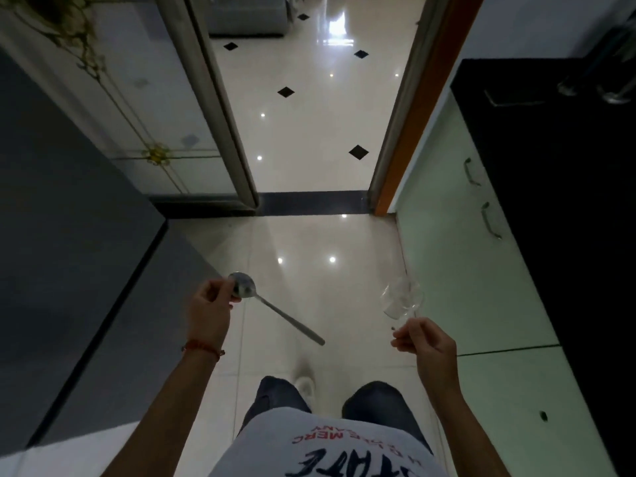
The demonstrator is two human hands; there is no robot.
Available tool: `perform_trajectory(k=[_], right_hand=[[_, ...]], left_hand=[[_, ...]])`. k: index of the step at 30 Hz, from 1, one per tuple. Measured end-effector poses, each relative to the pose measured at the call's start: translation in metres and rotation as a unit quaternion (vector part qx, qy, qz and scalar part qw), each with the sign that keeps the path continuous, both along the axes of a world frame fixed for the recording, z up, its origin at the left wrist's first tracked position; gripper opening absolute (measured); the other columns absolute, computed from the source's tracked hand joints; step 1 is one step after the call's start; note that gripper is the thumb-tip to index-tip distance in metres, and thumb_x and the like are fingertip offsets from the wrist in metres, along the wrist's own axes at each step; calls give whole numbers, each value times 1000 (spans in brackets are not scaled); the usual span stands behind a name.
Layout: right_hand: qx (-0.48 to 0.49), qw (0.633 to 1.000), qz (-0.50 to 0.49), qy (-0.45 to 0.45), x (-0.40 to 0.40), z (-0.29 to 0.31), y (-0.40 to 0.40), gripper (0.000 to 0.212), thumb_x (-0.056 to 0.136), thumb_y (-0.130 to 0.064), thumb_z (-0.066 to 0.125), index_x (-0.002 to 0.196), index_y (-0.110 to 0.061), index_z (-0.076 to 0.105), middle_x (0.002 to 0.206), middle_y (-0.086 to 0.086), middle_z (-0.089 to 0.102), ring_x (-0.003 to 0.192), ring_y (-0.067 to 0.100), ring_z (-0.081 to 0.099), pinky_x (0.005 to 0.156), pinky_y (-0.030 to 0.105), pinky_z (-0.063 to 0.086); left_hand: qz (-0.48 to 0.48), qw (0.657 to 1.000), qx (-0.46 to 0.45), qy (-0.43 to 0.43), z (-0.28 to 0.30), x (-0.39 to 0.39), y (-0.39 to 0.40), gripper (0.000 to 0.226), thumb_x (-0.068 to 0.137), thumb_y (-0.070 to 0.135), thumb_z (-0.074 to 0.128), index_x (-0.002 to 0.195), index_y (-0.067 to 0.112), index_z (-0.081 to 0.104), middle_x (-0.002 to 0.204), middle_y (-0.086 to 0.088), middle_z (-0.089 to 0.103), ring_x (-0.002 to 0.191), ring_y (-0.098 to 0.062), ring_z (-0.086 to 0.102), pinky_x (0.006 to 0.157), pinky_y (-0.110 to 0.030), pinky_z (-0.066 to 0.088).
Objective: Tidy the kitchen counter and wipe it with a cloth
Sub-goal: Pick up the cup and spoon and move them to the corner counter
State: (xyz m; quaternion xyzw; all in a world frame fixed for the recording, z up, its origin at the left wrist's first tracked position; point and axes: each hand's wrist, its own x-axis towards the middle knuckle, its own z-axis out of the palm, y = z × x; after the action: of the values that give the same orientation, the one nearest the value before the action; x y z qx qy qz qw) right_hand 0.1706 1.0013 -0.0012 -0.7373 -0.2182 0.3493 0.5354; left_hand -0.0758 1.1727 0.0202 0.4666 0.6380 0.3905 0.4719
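My left hand [209, 313] is shut on the bowl end of a steel spoon [275, 309], whose handle points down and to the right over the floor. In my right hand [425, 342] I pinch the stem of a clear wine glass [402, 297], its bowl tilted up and to the left. Both hands hang in front of me above the glossy tiled floor. The black kitchen counter [557, 173] runs along the right side, apart from both hands. No cloth is in view.
Pale green cabinet doors [457, 256] with metal handles sit under the counter. Glassware [616, 91] stands at the counter's far end. A grey appliance [62, 242] fills the left. An open doorway [309, 197] with a dark threshold lies ahead.
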Motion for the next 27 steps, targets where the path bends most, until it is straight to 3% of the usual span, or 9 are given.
perform_trajectory(k=[5, 9, 16, 21, 27], right_hand=[[-10, 997, -77, 13, 47, -6, 33, 26, 92, -5, 48, 69, -4, 60, 60, 0, 68, 53, 10, 64, 54, 15, 53], [2, 992, -126, 5, 98, -8, 69, 26, 91, -3, 48, 68, -2, 59, 57, 4, 65, 52, 11, 64, 55, 17, 54], [26, 988, -155, 7, 202, -2, 139, 25, 92, -5, 48, 69, -3, 60, 58, -3, 68, 53, 10, 63, 56, 16, 54], [38, 983, -181, 8, 267, 12, 186, 28, 92, -6, 48, 67, -9, 60, 59, -5, 68, 54, 8, 63, 55, 14, 53], [58, 967, -247, 19, 319, 11, 226, 25, 92, -1, 45, 72, -6, 59, 58, -3, 68, 53, 10, 63, 55, 15, 52]], left_hand=[[-77, 996, 37, 1, 2, 79, 76, 26, 88, 10, 55, 65, 21, 56, 65, 0, 59, 54, -1, 58, 48, -4, 44], [-111, 992, 54, -1, -3, 150, 126, 26, 87, 11, 56, 64, 23, 57, 66, -1, 60, 60, -10, 57, 49, -4, 45], [-144, 987, 69, -1, 8, 258, 186, 23, 87, 11, 57, 66, 22, 58, 68, -3, 61, 65, -15, 58, 51, -10, 49], [-186, 981, 47, -11, 20, 327, 224, 20, 87, 12, 57, 68, 20, 59, 70, -4, 61, 67, -15, 58, 61, -24, 47], [-256, 965, 59, 8, 24, 413, 284, 16, 86, 10, 57, 71, 11, 60, 68, -3, 59, 67, -12, 54, 53, -10, 46]])
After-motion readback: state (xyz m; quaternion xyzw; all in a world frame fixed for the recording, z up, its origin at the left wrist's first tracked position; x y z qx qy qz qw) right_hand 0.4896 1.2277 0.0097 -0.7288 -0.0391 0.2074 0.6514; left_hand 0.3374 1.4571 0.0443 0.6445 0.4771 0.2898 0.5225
